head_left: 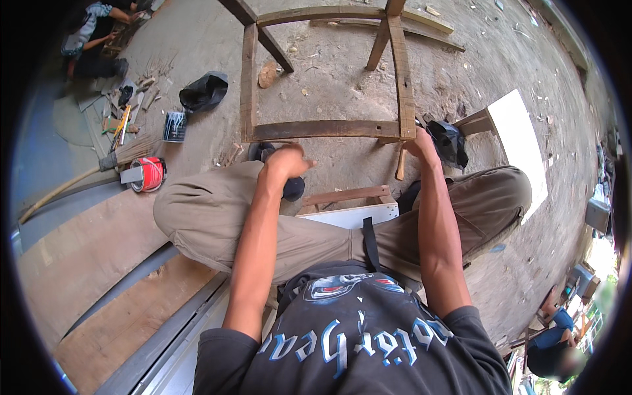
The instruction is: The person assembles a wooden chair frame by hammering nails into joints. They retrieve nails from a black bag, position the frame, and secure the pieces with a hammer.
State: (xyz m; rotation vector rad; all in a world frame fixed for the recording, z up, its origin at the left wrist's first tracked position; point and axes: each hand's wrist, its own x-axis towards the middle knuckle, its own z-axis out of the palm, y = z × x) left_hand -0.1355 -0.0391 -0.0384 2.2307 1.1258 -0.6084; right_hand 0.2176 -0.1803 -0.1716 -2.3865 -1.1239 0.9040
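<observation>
A dark, worn wooden frame [326, 129] with legs, like that of a stool or chair, stands in front of me. My right hand [421, 146] is closed round its near right corner; the fingers are partly hidden behind the wood. Just left of that hand a slim wooden handle [400, 164] points down, and I cannot tell whether the hand touches it. Below the near rail's left end is my left hand [288, 161], slightly blurred, with a finger stretched to the right and nothing visible in it. Between my knees lies a white-topped wooden piece [349, 216].
At left are a red can [149, 174], a dark paint can [174, 127], a broom [125, 153] and wood scraps. Black plastic bags [204, 92] lie on the ground. A white board [520, 141] leans by my right knee. Planks [99, 257] lie left; other people [99, 39] work farther off.
</observation>
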